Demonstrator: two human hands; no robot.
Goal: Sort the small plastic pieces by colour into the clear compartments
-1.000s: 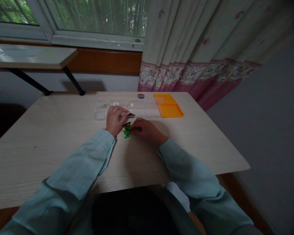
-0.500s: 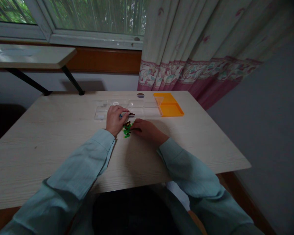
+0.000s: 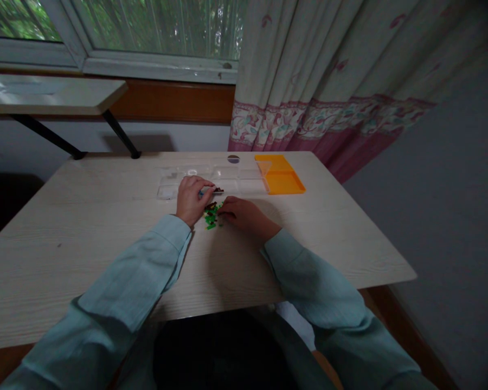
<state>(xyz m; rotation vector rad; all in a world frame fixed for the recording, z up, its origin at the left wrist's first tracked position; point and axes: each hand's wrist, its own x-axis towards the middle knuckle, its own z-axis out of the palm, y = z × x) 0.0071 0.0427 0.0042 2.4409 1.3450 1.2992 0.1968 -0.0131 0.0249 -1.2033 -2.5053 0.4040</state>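
Note:
Small green and dark brown pieces, apparently toy bricks (image 3: 210,218), lie in a loose pile on the table between my hands. My left hand (image 3: 192,199) is closed behind the pile, thumb against fingers. A small dark brown piece (image 3: 218,190) sticks out past its fingertips, and a bit of blue shows between thumb and fingers. At the pile's right edge, my right hand (image 3: 246,216) has its fingers pinched together and pointing down. Whatever those fingers hold is hidden by the hand and shadow.
Behind my hands lies a clear plastic compartment box (image 3: 223,172). An orange tray (image 3: 290,184) touches its right end. A dark round disc (image 3: 233,159) is near the back edge. A raised shelf (image 3: 77,100) stands at back left; a curtain (image 3: 288,108) hangs behind.
My right fingers have shifted slightly at the pile, and more green pieces show beside them, spread to the right. The left hand has stayed in place.

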